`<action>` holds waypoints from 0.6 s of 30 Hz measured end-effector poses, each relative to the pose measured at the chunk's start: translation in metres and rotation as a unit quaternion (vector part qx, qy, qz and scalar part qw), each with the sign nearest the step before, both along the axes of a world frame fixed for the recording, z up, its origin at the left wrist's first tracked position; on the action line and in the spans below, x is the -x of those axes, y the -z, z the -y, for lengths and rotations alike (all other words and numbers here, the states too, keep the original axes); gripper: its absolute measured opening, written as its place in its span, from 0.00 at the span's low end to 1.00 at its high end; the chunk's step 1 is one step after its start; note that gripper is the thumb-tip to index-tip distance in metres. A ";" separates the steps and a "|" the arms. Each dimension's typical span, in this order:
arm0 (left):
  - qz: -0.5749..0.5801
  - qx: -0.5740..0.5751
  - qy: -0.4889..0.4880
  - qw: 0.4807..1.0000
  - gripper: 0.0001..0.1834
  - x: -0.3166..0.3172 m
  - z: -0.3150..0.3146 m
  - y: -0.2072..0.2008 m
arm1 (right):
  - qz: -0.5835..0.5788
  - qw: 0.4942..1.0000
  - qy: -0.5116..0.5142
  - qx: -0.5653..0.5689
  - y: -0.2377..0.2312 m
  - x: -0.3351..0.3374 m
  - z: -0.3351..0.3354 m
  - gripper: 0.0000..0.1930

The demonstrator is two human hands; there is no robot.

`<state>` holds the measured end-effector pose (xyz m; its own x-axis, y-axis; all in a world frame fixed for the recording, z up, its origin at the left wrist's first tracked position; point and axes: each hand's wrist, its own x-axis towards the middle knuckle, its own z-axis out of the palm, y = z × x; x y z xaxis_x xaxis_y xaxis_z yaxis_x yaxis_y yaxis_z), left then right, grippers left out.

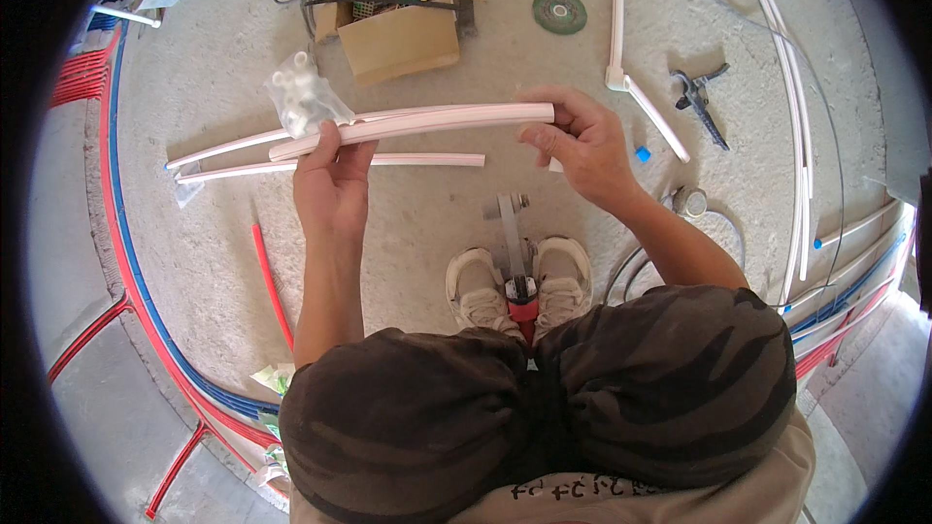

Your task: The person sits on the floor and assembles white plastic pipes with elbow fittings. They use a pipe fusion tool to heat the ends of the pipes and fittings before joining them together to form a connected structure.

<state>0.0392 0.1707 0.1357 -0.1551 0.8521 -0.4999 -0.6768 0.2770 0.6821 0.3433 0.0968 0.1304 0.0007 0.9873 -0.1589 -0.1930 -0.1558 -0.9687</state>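
My left hand [333, 180] is wrapped around a white plastic pipe [427, 122] with a pinkish stripe, near its left end. The pipe lies crosswise above the floor. At its right end my right hand [587, 146] is closed, fingers partly behind the pipe and thumb just under it. More striped pipes [427, 160] lie beyond and below the held one. A clear bag of white fittings [306, 92] rests against the far pipe. Between my shoes a red-handled tool with a metal head [511, 233] stands upright.
An open cardboard box [403, 47] and a green disc [559, 12] lie ahead. To the right are a jointed white pipe [655, 118], a black cutter-like tool [697, 102], a blue cap [643, 153] and a hose [733, 223]. Red and blue tubing [131, 262] runs along the left edge.
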 end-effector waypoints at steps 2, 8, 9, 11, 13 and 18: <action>-0.026 0.005 0.003 1.000 0.16 -0.009 0.004 -0.002 | 0.017 1.000 0.018 -0.005 0.000 0.001 0.002 0.11; -0.085 -0.081 0.007 0.993 0.11 0.003 -0.004 0.002 | 0.078 0.995 -0.013 0.066 0.006 -0.004 0.004 0.09; -0.135 -0.175 0.066 0.973 0.11 0.036 -0.015 -0.006 | 0.097 0.990 -0.035 0.098 0.003 -0.001 0.000 0.11; -0.190 -0.333 0.008 0.923 0.12 0.023 -0.022 -0.057 | 0.158 0.981 -0.058 0.100 0.002 -0.007 0.001 0.11; -0.469 -0.265 0.038 0.842 0.10 0.000 -0.012 -0.092 | 0.228 0.971 -0.068 0.029 -0.005 -0.009 0.008 0.11; -0.631 -0.212 0.550 0.505 0.15 -0.054 0.023 -0.084 | 0.426 0.843 -0.065 -0.322 -0.037 0.004 0.015 0.24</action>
